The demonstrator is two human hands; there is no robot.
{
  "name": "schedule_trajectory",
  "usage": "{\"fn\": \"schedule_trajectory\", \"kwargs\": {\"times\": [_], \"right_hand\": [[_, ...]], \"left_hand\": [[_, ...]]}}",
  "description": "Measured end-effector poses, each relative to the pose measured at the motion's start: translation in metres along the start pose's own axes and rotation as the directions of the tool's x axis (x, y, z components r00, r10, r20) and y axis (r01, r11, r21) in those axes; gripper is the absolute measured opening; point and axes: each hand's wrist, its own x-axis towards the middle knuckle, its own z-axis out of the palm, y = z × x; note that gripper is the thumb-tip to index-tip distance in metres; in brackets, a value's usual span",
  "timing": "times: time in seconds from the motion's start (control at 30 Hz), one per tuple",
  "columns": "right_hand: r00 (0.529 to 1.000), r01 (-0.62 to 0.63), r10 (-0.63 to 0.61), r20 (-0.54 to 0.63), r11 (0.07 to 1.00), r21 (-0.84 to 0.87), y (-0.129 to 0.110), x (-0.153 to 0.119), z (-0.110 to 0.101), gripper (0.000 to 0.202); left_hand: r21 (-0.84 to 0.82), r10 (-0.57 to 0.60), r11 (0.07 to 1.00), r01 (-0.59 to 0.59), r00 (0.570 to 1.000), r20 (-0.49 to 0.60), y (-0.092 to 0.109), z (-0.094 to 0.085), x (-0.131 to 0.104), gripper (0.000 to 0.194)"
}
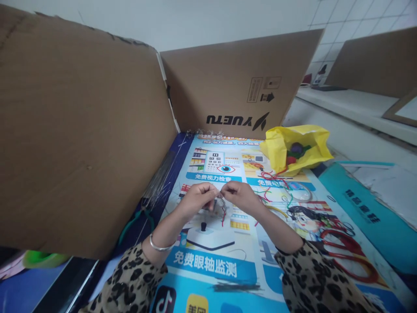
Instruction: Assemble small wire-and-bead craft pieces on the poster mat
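My left hand (202, 198) and my right hand (239, 195) meet over the middle of the printed sheet, each closed in a pinch. Between the fingertips runs a thin wire (220, 196), partly hidden by the fingers. A red cord (223, 216) hangs just below them. Loose red and green cords (267, 193) lie to the right of my right hand, some leading to a yellow bag (276, 152) with balls of coloured yarn inside. A bundle of thin straight wires (159, 178) lies left of my left hand.
Cardboard panels (81, 130) stand at the left and back (228, 82). Red-handled scissors (350, 250) lie at right, near a teal box (368, 208). Teal-handled pliers (137, 221) are at left. Short dark wires (236, 287) lie in front, with a clear ring-shaped roll (301, 192) behind right.
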Motion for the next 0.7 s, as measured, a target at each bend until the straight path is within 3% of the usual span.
{"fn": "schedule_trajectory", "kwargs": {"times": [0.3,0.43,0.57,0.7], "right_hand": [[0.977,0.125,-0.128,-0.171,0.992,-0.030,-0.004,-0.005,0.007,0.011],[0.950,0.216,-0.235,-0.203,0.970,-0.112,-0.007,-0.008,0.011,0.014],[0.911,0.306,-0.359,-0.204,0.918,-0.251,-0.007,-0.011,0.017,0.015],[0.860,0.366,-0.474,-0.189,0.831,-0.420,-0.010,-0.015,0.023,0.015]], "left_hand": [[0.048,-0.017,0.999,0.024,0.990,-0.137,-0.003,0.001,0.008,0.012],[0.262,0.091,0.964,-0.048,0.983,-0.157,-0.005,0.001,0.007,0.009],[0.636,0.328,0.751,-0.180,0.936,-0.124,-0.008,0.004,0.003,0.014],[0.815,0.432,0.536,-0.222,0.901,-0.039,-0.014,0.008,0.000,0.017]]}}
